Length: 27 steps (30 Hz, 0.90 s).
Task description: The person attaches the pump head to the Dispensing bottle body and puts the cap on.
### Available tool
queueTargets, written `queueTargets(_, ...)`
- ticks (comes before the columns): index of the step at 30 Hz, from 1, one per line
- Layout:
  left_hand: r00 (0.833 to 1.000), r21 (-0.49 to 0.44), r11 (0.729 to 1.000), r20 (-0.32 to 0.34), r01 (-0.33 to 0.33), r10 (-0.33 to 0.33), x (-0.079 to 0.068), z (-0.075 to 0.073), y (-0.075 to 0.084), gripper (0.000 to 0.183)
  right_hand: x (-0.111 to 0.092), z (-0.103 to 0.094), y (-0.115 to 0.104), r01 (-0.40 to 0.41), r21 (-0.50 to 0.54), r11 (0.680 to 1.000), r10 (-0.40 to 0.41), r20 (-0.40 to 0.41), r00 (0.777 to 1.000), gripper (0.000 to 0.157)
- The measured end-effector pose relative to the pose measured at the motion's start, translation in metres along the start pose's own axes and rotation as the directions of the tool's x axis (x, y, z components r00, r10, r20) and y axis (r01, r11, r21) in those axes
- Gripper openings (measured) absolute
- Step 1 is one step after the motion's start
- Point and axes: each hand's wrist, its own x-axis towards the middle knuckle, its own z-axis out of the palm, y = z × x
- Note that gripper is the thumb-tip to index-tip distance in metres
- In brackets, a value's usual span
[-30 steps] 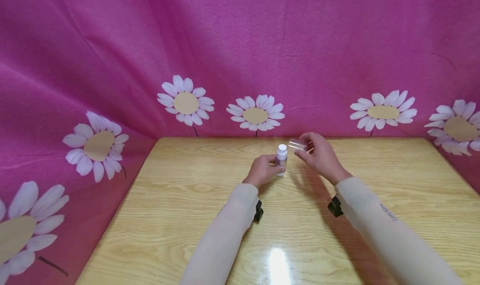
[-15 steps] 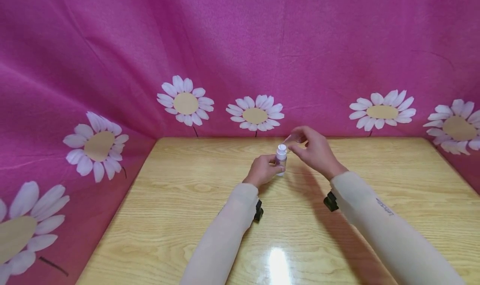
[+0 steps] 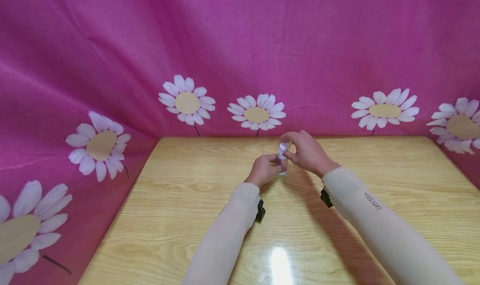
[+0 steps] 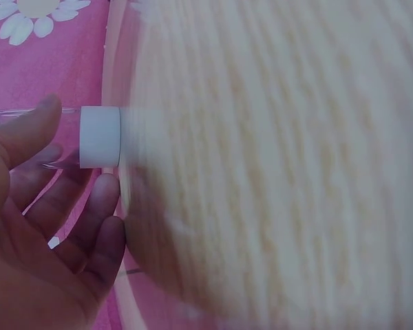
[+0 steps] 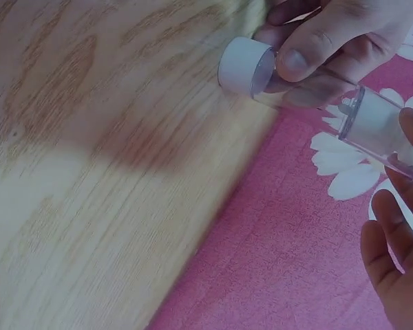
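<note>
A small clear pump bottle [image 3: 283, 163] stands upright near the table's back edge. My left hand [image 3: 262, 171] grips its body from the left, thumb on the near side. In the left wrist view, the bottle's white base [image 4: 100, 137] sticks out past the fingers. My right hand [image 3: 308, 154] pinches the clear cap [image 3: 284, 145] between thumb and fingers. That cap surrounds the white pump top. Seen from the right wrist, the cap [image 5: 392, 157] meets the bottle, and the left thumb [image 5: 297, 62] lies on the body just above the base.
The wood-grain table [image 3: 180, 218] reaches back to a pink cloth [image 3: 318, 47] printed with white daisies. Light glares off the table [image 3: 281, 264] near the front. A dark wrist-worn device [image 3: 260, 211] shows under the left sleeve, and another [image 3: 326, 198] under the right.
My right hand has moved left with the clear cap, turned it upright from its sideways tilt and brought it down over the pump top. The left hand keeps its grip on the bottle.
</note>
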Motion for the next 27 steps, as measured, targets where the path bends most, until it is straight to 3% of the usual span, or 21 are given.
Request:
queueTargets(7, 1.000, 0.004, 1.000, 0.005, 0.010, -0.010, -0.002, -0.003, 0.000, 0.017, -0.001, 0.001, -0.002, -0.052, 0.029, 0.998, 0.052, -0.006, 0.999, 0.028)
queueTargets(15, 0.999, 0.009, 0.999, -0.015, 0.036, -0.036, -0.004, -0.006, 0.000, 0.015, 0.001, 0.010, -0.008, 0.037, -0.077, 0.996, -0.041, -0.046, 0.998, 0.030)
queueTargets(23, 1.000, 0.139, 0.990, -0.005, 0.018, -0.018, -0.003, -0.003, 0.006, 0.012, -0.007, 0.010, -0.008, -0.013, 0.028, 1.000, 0.013, 0.014, 1.000, 0.033)
queueTargets(27, 0.999, 0.188, 0.982, 0.021, 0.021, -0.025, -0.003, -0.002, 0.006, 0.017, -0.012, 0.006, -0.006, -0.052, 0.085, 0.995, 0.048, 0.052, 0.998, 0.051)
